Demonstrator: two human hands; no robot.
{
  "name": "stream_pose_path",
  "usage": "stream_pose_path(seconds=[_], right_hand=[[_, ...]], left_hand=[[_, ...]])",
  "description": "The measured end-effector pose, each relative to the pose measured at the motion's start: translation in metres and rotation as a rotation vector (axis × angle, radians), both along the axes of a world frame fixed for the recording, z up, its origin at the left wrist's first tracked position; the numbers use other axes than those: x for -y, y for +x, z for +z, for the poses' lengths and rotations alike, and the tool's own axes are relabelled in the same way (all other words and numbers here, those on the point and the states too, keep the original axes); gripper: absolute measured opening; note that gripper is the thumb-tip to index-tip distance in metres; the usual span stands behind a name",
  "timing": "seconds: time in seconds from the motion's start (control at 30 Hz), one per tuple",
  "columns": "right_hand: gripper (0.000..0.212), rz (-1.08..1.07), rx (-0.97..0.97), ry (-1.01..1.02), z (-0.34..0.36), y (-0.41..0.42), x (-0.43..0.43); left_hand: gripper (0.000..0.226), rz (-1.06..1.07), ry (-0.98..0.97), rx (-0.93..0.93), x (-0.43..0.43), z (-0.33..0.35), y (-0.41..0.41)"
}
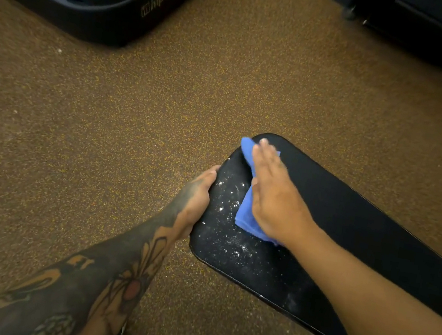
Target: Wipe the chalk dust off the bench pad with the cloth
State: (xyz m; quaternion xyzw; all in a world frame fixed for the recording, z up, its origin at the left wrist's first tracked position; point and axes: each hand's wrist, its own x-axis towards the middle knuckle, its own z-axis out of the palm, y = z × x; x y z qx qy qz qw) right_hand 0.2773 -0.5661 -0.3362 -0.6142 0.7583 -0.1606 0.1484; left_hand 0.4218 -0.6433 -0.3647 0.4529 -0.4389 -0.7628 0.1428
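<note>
A black bench pad (362, 231) runs from the centre toward the lower right. White chalk dust (234, 198) speckles its near left end. A blue cloth (244, 214) lies on that end, and my right hand (273, 195) presses flat on it with straight fingers pointing toward the pad's far corner. My left hand (197, 195) holds the pad's left edge, thumb on top; the fingers are hidden under the rim.
Brown speckled rubber floor (134, 125) surrounds the bench, with chalk specks near the pad. A dark treadmill base (100, 6) sits at the upper left. More dark equipment (435, 27) stands at the upper right.
</note>
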Motion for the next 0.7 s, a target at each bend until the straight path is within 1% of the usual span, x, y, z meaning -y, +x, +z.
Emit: stream_pose_path(seconds=[0.07, 0.1, 0.17, 0.23, 0.27, 0.37, 0.4, 0.43, 0.53, 0.57, 0.67, 0.7], right_hand=[[0.054, -0.101, 0.037, -0.004, 0.002, -0.005, 0.004], [0.052, -0.086, 0.052, -0.023, 0.002, -0.002, 0.004], [0.049, 0.042, 0.071, -0.058, 0.003, 0.010, -0.001], [0.049, 0.181, 0.041, -0.063, -0.001, 0.009, -0.005], [0.049, 0.188, 0.028, -0.077, -0.002, 0.002, -0.002], [0.050, -0.025, 0.053, -0.092, -0.002, -0.014, 0.015], [0.051, -0.048, 0.053, -0.091, -0.002, -0.011, 0.016], [0.052, -0.015, 0.041, -0.088, -0.002, -0.003, 0.014], [0.055, 0.207, -0.019, -0.030, -0.002, 0.010, -0.001], [0.056, 0.206, -0.032, -0.025, 0.000, 0.003, 0.003], [0.058, -0.008, -0.082, -0.022, 0.002, -0.021, 0.029], [0.058, -0.012, -0.087, -0.007, 0.004, -0.018, 0.034]], left_hand=[[0.038, -0.011, 0.049, -0.024, 0.000, 0.000, -0.001], [0.038, -0.012, 0.060, -0.031, 0.000, 0.001, -0.002], [0.039, -0.011, 0.058, -0.032, 0.000, 0.002, -0.001], [0.039, -0.016, 0.067, -0.031, -0.001, 0.002, 0.000], [0.039, -0.020, 0.072, -0.031, -0.001, 0.003, -0.001], [0.038, 0.000, 0.119, -0.038, -0.001, 0.004, -0.001], [0.037, 0.015, 0.144, -0.033, -0.001, 0.004, 0.000], [0.037, 0.027, 0.171, -0.032, -0.001, 0.004, 0.000], [0.042, 0.074, 0.211, 0.000, -0.002, 0.002, 0.002], [0.041, 0.080, 0.220, -0.011, -0.001, 0.000, 0.002], [0.036, 0.093, 0.239, -0.047, -0.001, 0.002, 0.000], [0.036, 0.096, 0.248, -0.049, -0.001, 0.001, 0.000]])
